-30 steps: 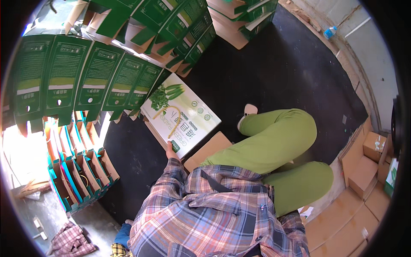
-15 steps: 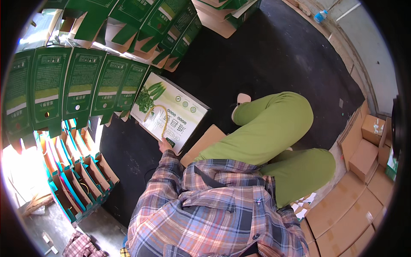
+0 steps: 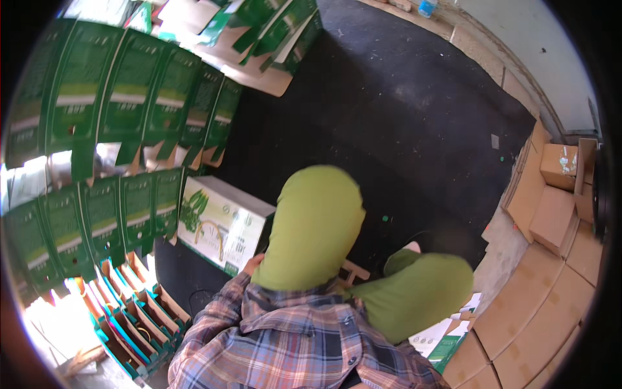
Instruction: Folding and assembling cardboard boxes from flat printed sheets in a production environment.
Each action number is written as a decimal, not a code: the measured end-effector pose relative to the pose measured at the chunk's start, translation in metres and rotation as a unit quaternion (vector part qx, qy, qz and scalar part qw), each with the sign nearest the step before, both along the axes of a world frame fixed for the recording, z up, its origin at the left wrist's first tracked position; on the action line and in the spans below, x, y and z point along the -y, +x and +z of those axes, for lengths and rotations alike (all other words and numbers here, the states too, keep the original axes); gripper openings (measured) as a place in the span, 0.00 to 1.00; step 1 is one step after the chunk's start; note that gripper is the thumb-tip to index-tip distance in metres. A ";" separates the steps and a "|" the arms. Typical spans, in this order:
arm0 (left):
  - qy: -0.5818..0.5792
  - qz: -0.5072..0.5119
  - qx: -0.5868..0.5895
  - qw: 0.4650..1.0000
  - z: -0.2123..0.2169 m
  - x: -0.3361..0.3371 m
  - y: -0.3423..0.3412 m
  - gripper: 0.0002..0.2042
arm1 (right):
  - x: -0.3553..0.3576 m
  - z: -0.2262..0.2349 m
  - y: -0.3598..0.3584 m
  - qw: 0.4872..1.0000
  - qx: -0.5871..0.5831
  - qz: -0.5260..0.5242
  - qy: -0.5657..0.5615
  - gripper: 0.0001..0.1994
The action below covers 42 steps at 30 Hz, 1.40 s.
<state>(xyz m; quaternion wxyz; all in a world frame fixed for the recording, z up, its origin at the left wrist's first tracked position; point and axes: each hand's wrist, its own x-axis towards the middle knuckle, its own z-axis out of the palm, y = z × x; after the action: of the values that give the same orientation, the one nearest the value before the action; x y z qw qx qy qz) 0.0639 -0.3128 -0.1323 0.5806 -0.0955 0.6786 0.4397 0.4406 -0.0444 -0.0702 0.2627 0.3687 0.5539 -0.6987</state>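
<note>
A white carton with printed green vegetables (image 3: 243,230) and a yellowish rope handle stands on the black floor covering, left of my raised knee. My left hand (image 3: 254,264) is at the carton's near right corner, beside my green trouser leg. Its fingers are mostly hidden by the knee and carton edge, so their grip does not show. My right hand is out of sight. Low on the right, another white and green carton (image 3: 447,347) shows partly beside my leg.
Stacked green cartons with open flaps (image 3: 139,104) rise along the left. Below them stands a rack of teal-edged cardboard pieces (image 3: 139,324). Brown cardboard boxes (image 3: 525,318) line the right side. Black sheeting (image 3: 402,129) covers the floor ahead, and a blue bottle (image 3: 427,8) lies by the wall.
My view has shifted, and the white carton appears lower and more upright. My left hand has moved from its rope handle to near its corner. My knees have moved left and are raised differently.
</note>
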 end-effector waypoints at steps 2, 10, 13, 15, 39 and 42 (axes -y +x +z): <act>-0.027 0.004 0.036 0.999 0.017 -0.013 -0.007 0.13 | -0.002 -0.001 -0.007 1.000 0.000 -0.004 -0.017 0.09; -0.096 -0.035 0.063 0.993 0.034 -0.072 -0.018 0.13 | -0.027 -0.007 -0.045 0.997 -0.009 -0.005 -0.070 0.09; -0.108 -0.048 0.056 0.991 0.035 -0.089 -0.020 0.13 | -0.037 -0.004 -0.055 0.996 -0.019 -0.005 -0.081 0.09; -0.118 -0.047 0.050 0.991 0.040 -0.092 -0.023 0.13 | -0.039 -0.001 -0.061 0.996 -0.023 -0.001 -0.091 0.09; -0.036 -0.162 -0.043 0.985 -0.002 -0.089 -0.005 0.13 | -0.020 -0.008 -0.041 0.999 -0.032 -0.031 -0.027 0.08; -0.015 -0.192 -0.064 0.979 -0.009 -0.085 -0.004 0.13 | -0.016 -0.020 -0.025 0.998 -0.035 -0.054 -0.006 0.08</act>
<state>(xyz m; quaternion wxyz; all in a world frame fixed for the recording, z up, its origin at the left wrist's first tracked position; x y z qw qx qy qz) 0.0596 -0.2275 -0.1412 0.6082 0.0565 0.7264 0.3151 0.4160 -0.0284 -0.0903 0.2076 0.3716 0.5376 -0.7279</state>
